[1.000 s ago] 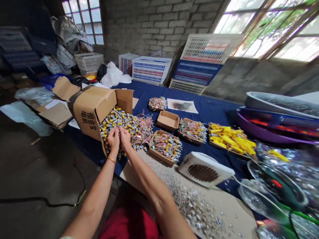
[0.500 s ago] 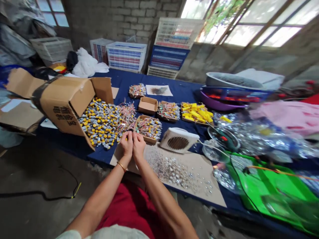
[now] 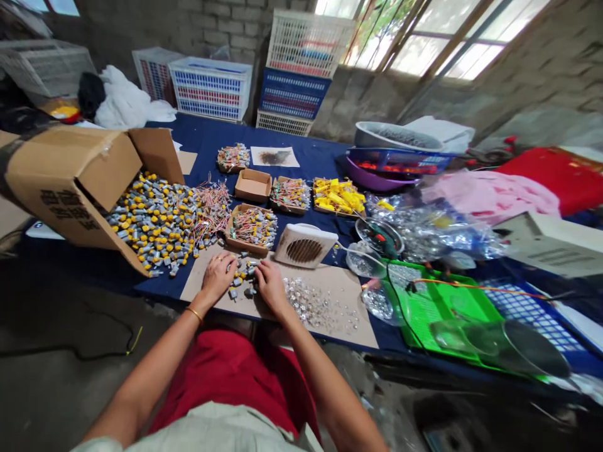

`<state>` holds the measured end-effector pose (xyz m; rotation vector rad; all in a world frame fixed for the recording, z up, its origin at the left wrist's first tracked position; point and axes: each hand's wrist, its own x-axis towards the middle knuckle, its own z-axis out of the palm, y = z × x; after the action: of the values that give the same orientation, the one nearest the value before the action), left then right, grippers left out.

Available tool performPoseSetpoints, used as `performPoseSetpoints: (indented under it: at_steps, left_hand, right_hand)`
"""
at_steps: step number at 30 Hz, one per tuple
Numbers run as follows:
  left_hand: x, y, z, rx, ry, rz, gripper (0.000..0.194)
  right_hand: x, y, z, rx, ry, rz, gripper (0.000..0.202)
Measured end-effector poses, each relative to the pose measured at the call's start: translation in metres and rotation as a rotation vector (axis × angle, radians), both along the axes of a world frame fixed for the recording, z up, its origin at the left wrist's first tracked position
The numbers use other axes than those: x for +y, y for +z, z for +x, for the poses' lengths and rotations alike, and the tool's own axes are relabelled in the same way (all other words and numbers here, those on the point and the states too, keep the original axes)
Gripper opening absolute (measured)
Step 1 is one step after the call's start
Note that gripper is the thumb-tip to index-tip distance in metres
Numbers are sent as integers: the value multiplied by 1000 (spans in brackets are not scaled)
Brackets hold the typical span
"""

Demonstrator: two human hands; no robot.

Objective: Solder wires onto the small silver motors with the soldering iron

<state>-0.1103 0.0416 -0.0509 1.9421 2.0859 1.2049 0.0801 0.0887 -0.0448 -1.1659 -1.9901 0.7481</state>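
Note:
A loose group of small grey and yellow motors [image 3: 242, 274] lies on the cardboard sheet [image 3: 346, 281] between my hands. My left hand [image 3: 219, 275] rests at the group's left side, fingers apart and touching the nearest pieces. On the right side, my right hand [image 3: 270, 284] is spread low over the board with its fingertips at the motors. Neither hand grips anything visible. Behind them stands a small box of wired motors [image 3: 254, 227]. To the left, a large pile of motors [image 3: 155, 216] spills from a tipped carton [image 3: 66, 182].
A white speaker-like fan unit [image 3: 305, 245] stands right of the boxes. Small clear parts [image 3: 311, 301] are scattered on the sheet. Farther right are yellow pieces [image 3: 339, 196], a purple basin [image 3: 377, 181] and a green tray [image 3: 433, 314]. Stacked crates [image 3: 294, 94] stand behind.
My hands, earlier together near the wired pile, are now apart and lower on the cardboard. Several motors now lie between them. The view has shifted to the right.

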Motion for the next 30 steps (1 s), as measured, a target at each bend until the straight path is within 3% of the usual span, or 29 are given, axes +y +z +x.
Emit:
performPoseSetpoints:
  at_steps: [3, 5, 11, 16, 19, 25, 30]
  left_hand:
    - [-11, 1, -5, 21, 100, -11, 26]
    - [-16, 7, 4, 67, 113, -12, 30]
    - [-26, 27, 47, 289, -278, -87, 28]
    - [-31, 25, 41, 224, -148, -141, 17]
    - [-19, 29, 42, 169, -126, -170, 15]
    - [25, 43, 76, 214, -238, -297, 12]
    - [26, 40, 85, 221, -253, -330, 10]
  right_hand:
    - [-3, -4, 25, -75, 58, 12, 39]
    - [-4, -6, 38, -107, 90, 16, 45]
    - [-10, -4, 62, -179, 43, 54, 46]
    - [-13, 8, 74, -250, -35, 103, 31]
    - [-11, 16, 71, -287, -24, 127, 26]
    - [-18, 25, 58, -354, 55, 154, 20]
    - [-29, 23, 59, -361, 48, 159, 23]
